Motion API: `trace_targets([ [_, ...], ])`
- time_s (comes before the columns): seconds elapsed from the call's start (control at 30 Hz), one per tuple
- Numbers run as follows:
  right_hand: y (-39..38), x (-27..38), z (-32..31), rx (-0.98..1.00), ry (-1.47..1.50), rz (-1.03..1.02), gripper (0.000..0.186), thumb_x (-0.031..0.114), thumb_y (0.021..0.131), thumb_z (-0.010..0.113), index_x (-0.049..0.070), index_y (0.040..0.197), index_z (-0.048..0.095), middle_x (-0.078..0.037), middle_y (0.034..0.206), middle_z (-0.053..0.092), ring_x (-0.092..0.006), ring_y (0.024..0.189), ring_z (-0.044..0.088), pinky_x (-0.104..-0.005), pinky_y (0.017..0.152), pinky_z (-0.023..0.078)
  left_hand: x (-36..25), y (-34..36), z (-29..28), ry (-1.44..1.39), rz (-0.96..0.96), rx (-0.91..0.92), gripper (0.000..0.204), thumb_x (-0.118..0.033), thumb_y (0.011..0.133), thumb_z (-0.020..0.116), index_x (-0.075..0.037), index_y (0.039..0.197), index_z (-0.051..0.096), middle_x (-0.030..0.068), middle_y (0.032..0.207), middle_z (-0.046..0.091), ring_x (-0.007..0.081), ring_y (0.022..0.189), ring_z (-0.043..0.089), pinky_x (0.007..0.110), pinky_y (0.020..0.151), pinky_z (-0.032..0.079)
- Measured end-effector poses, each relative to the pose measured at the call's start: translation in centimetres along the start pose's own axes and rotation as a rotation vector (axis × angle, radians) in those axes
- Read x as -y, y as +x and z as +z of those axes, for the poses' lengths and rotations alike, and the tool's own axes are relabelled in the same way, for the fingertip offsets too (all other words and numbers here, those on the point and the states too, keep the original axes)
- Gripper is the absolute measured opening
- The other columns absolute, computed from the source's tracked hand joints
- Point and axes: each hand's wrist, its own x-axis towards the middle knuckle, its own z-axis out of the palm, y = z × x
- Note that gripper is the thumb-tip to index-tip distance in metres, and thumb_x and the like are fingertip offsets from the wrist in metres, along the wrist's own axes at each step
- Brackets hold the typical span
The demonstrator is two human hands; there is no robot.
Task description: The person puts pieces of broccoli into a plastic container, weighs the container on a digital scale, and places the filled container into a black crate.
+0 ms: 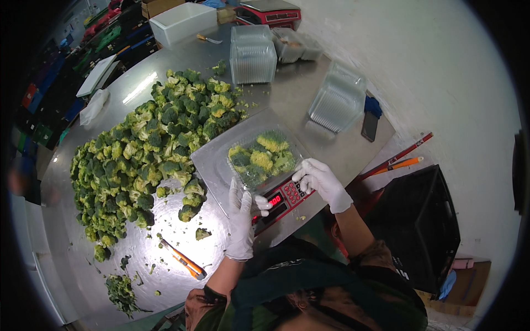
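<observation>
A clear plastic container of broccoli florets [262, 155] is over the metal pan [211, 161] of a digital scale with a red-lit display and keypad [292, 193]. My gloved left hand [242, 211] touches the container's near left corner, fingers stretched and thumb apart. At the near right corner, my gloved right hand [323, 182] has its fingers bent around the container's edge. A large heap of broccoli [130, 165] spreads to the left of the scale. An orange box cutter [185, 259] lies below the heap, near some leafy trimmings [121, 292].
Stacked clear containers [251, 60] [334, 99], a white box [182, 25] and a red scale [270, 14] stand toward the steel table's [279, 99] back. A phone [369, 126] lies at right, beside long cutters [400, 165] and a black crate [414, 226] against a white wall.
</observation>
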Motion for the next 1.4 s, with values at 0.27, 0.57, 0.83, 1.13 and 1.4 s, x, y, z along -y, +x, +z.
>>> trace_targets([
  [0.27,-5.6,-4.0,1.3,-0.291,0.069,0.052,0.050,0.041,0.107,0.046,-0.002,0.133,0.051,-0.017,0.115,0.066,-0.0215,0.085,0.068,-0.0317,0.066,0.054,-8.1,5.5,-5.8,0.428,0.339,-0.172,0.049,-0.042,0.105,0.050,-0.010,0.142,0.055,0.0039,0.111,0.065,0.0111,0.095,0.059,0.027,0.080,0.047],
  [0.57,-3.4,-3.5,4.0,-0.311,0.257,-0.191,0.094,0.046,0.097,0.065,0.008,0.161,0.008,-0.013,0.160,0.028,-0.0264,0.145,0.030,-0.0434,0.115,0.033,-0.3,6.1,3.1,0.510,0.364,0.152,0.039,-0.025,0.097,0.069,0.000,0.125,0.057,0.0088,0.108,0.063,0.0138,0.094,0.059,0.030,0.083,0.049],
  [0.83,-22.3,5.2,-15.0,-0.417,0.291,-0.786,0.077,0.021,0.089,0.062,-0.002,0.155,0.029,-0.012,0.153,0.042,-0.0222,0.140,0.042,-0.0366,0.114,0.035,7.9,-8.8,19.6,0.499,0.560,0.835,0.066,-0.007,0.092,0.067,0.002,0.150,0.037,0.0158,0.139,0.052,0.0253,0.124,0.055,0.037,0.098,0.050],
  [1.13,-41.2,-1.1,-46.2,-1.337,0.295,-0.486,0.055,0.028,0.099,0.059,0.015,0.151,0.043,-0.005,0.139,0.055,-0.0220,0.122,0.057,-0.0409,0.105,0.047,19.5,-6.7,25.7,0.601,-0.001,0.858,0.035,-0.011,0.101,0.061,-0.002,0.134,0.060,0.0055,0.112,0.069,0.0124,0.099,0.065,0.029,0.092,0.053],
  [1.4,-30.9,-10.4,-53.9,-0.944,0.387,-0.278,0.044,0.035,0.098,0.055,0.012,0.135,0.054,-0.008,0.117,0.067,-0.0251,0.099,0.068,-0.0407,0.085,0.059,18.0,-8.1,23.6,0.906,-0.062,0.697,0.033,-0.023,0.101,0.059,-0.007,0.130,0.063,0.0109,0.115,0.071,0.0213,0.107,0.069,0.033,0.092,0.054],
])
